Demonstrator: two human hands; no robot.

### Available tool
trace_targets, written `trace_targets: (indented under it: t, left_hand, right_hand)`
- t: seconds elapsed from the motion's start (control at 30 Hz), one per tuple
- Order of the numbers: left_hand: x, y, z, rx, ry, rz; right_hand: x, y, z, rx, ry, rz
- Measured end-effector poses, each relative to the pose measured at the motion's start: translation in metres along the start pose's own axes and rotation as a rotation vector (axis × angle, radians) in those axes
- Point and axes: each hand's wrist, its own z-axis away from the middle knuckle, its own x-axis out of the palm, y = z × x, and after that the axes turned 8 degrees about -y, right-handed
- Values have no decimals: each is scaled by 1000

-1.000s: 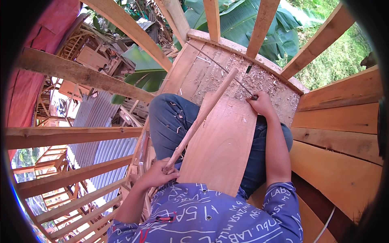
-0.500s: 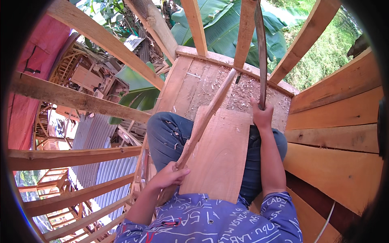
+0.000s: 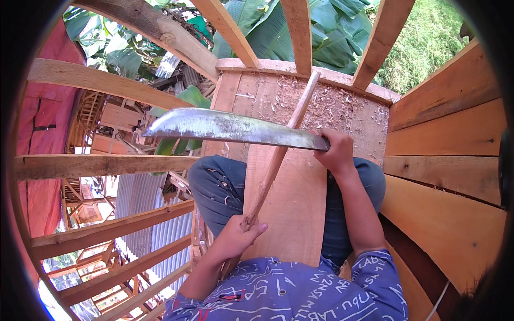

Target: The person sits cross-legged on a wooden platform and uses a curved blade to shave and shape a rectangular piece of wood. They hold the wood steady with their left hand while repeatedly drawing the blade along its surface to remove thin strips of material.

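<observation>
My left hand (image 3: 235, 238) is closed around the near end of a long, rough-shaved wooden stick (image 3: 276, 163). The stick slants away over a flat wooden board (image 3: 292, 200) that lies across my lap, and its far tip reaches the back edge of the platform. In my right hand (image 3: 336, 152) is a machete (image 3: 225, 127), its handle hidden in my fist. The broad, worn metal blade points left, above the stick and crossing over it; whether the two touch I cannot tell.
Wood shavings (image 3: 334, 107) litter the plank platform (image 3: 230, 96) ahead of my knees. Upright wooden slats (image 3: 230, 32) fence the front and left, and a plank wall (image 3: 444, 128) stands close on the right. Beyond the slats are banana leaves (image 3: 332, 37) and corrugated roofing sheets (image 3: 134, 198).
The machete has swung from pointing up and away to lying crosswise over the stick, blade toward the left. My left hand still grips the stick. The view has shifted slightly.
</observation>
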Motion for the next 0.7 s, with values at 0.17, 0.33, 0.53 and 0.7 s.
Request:
trace_targets:
  t: [0.17,0.33,0.53,0.7]
  left_hand:
    - [0,13,13,-87,51,-25]
    - [-1,8,23,-95,91,-25]
    - [0,7,33,-98,114,-43]
    - [1,-2,48,-165,39,98]
  right_hand:
    - [-3,4,-1,47,10,105]
    - [-5,6,-5,43,30,126]
    - [-1,6,-3,-1,41,112]
    - [0,16,-3,71,67,194]
